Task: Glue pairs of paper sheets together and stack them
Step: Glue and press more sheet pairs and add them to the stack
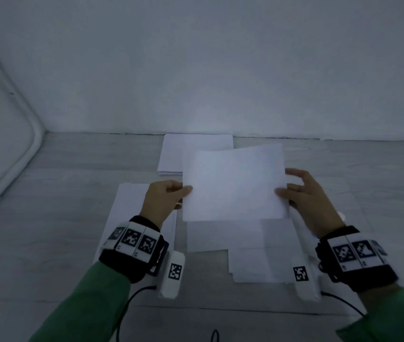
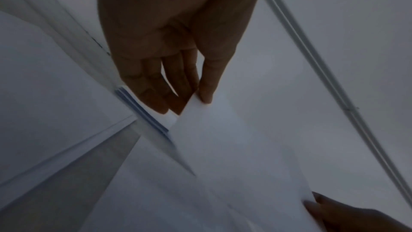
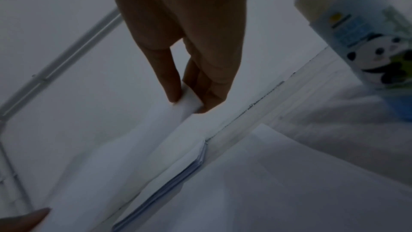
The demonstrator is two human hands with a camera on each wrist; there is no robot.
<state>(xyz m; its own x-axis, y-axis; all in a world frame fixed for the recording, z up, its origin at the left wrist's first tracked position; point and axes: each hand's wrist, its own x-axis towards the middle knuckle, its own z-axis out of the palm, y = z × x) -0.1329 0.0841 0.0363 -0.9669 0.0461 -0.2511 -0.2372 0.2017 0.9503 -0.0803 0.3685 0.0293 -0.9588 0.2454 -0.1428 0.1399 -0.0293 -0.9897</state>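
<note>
Both hands pinch the paper sheets [image 1: 233,183]: left hand [image 1: 166,198], right hand [image 1: 304,193], each grip nearly closed.

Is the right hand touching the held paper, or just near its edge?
Touching. The right wrist view shows the right hand pinching the held paper edge between thumb and fingers; the head view agrees, with the left hand gripping the opposite edge.

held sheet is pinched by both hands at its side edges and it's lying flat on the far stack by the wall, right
Not quite. Both the left hand and right hand do pinch the held sheet at its side edges, but the head view shows it lifted in the air, in front of the far stack.
</note>
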